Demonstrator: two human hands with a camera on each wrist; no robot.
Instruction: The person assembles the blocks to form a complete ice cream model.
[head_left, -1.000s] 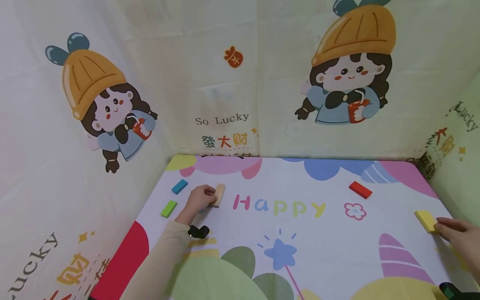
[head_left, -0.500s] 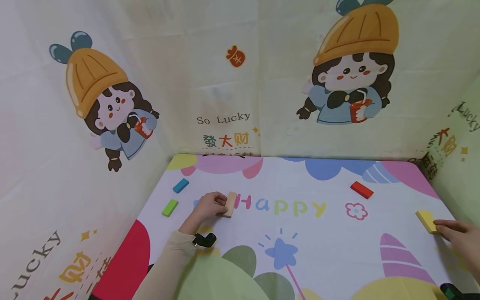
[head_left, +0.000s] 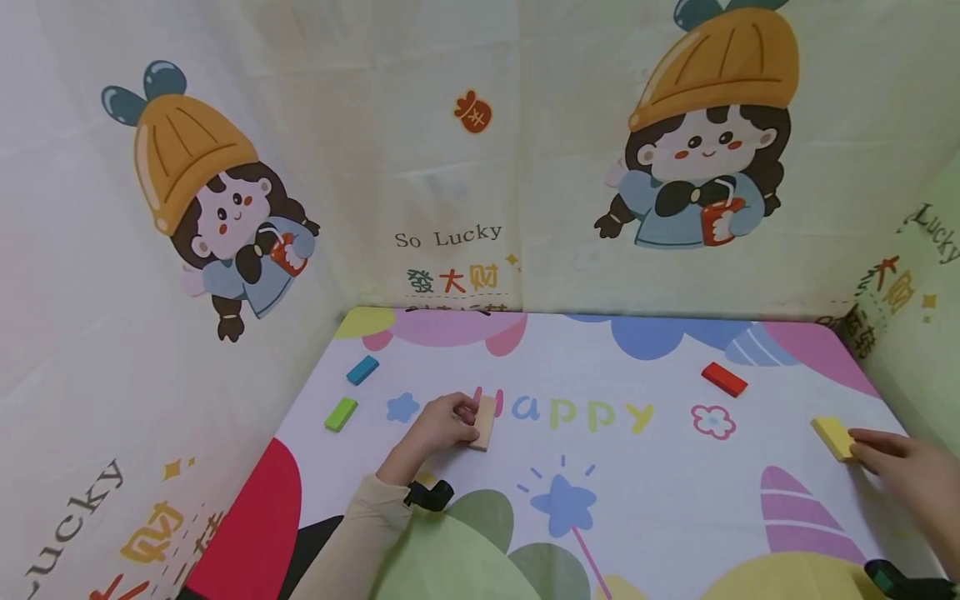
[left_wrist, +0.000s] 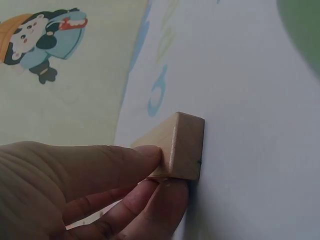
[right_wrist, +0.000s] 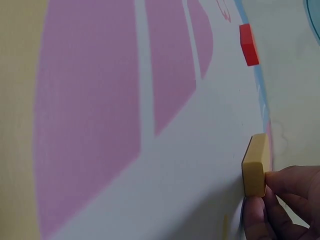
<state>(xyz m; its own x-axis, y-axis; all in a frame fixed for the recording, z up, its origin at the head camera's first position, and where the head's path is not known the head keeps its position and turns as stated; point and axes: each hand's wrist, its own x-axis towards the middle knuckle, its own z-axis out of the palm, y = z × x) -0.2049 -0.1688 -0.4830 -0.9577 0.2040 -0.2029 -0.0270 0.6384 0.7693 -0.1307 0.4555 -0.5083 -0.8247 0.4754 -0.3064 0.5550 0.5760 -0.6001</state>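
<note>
Between thumb and fingers, my left hand (head_left: 442, 423) pinches a plain wooden block (head_left: 483, 423) over the pink H of the printed word. The left wrist view shows the thumb on one broad face of this wooden block (left_wrist: 186, 145) and fingers on its underside. At the right side of the table, my right hand (head_left: 896, 458) pinches one end of a yellow block (head_left: 832, 438). Seen from the right wrist, thumb and fingers grip the near end of that yellow block (right_wrist: 255, 162).
A blue block (head_left: 363, 370) and a green block (head_left: 341, 414) lie at the table's left side. A red block (head_left: 724, 379) rests at the back right. Printed cloth walls (head_left: 555, 267) border the tabletop (head_left: 645, 500) at the back and sides.
My left hand has carried the wooden block to the right and slightly nearer. My right hand has shifted the yellow block a little to the left. The other blocks stay put.
</note>
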